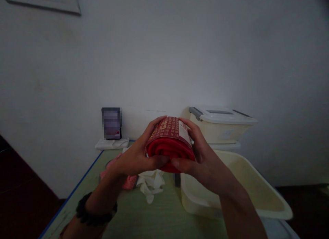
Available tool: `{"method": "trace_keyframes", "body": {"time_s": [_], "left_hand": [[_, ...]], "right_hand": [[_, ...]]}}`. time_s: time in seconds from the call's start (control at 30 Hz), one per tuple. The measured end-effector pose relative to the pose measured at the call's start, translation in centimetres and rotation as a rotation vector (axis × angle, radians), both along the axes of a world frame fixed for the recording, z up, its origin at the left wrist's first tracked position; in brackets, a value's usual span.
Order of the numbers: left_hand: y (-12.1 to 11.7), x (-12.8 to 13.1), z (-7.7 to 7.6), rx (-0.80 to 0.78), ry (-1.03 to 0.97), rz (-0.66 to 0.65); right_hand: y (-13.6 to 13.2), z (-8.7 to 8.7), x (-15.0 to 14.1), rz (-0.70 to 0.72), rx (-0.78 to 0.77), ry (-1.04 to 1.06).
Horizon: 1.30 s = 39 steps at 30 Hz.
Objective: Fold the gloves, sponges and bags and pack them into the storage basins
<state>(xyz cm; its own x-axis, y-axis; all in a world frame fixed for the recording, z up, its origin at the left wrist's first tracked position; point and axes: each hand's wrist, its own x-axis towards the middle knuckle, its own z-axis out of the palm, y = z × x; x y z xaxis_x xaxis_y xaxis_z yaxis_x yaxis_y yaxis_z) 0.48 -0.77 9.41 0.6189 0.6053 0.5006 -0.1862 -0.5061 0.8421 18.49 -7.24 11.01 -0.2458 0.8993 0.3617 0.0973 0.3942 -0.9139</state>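
Note:
A rolled red cloth in a dark red paper band with gold print is held up above the table, its spiral end turned toward me. My left hand is closed round its left side, thumb pressed on the rolled end. From the right, my right hand grips it the same way, and both thumbtips nearly meet. A white label shows on the band near my right fingers. Behind and below my left hand lie crumpled off-white gloves or cloth and a pink patterned cloth, partly hidden.
An open cream tub stands on the right of the green table, partly behind my right arm. Behind it is a lidded storage box with grey latches. A blurred screen stands on a white base by the wall.

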Motion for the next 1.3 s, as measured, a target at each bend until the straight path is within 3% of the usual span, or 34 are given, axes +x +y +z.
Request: {"method": "trace_keyframes", "body": {"time_s": [0.23,0.33,0.47,0.7,0.83,0.93,1.07,1.2,1.3], "left_hand": [[0.1,0.1,0.0,0.047,0.016,0.014],[0.2,-0.3,0.0,0.13,0.095,0.004],[0.1,-0.2,0.1,0.402,0.178,0.128],[-0.2,2.2,-0.6,0.643,0.156,0.273],[-0.5,3.6,-1.3,0.699,0.049,0.329],[-0.7,4.3,-2.1,0.591,0.096,0.268],[0.2,5.1,-4.0,0.327,0.192,0.031],[1.5,6.6,-6.1,-0.071,0.266,0.138],[2.0,7.5,-7.1,-0.161,0.282,0.119]], "right_hand": [[-0.2,0.6,-0.4,-0.066,0.001,-0.063],[-0.4,0.9,0.4,0.024,-0.062,-0.067],[-0.6,1.1,1.5,0.19,-0.208,0.013],[-0.4,1.4,1.3,-0.11,-0.279,0.109],[-0.6,2.3,2.2,-0.089,-0.298,0.1],[-0.7,2.8,3.8,-0.049,-0.382,0.106],[-0.9,2.1,6.9,-0.179,-0.529,0.176],[-1.1,0.7,9.0,-0.251,-0.641,0.082],[-1.0,-0.1,9.3,-0.276,-0.685,-0.044]]}}
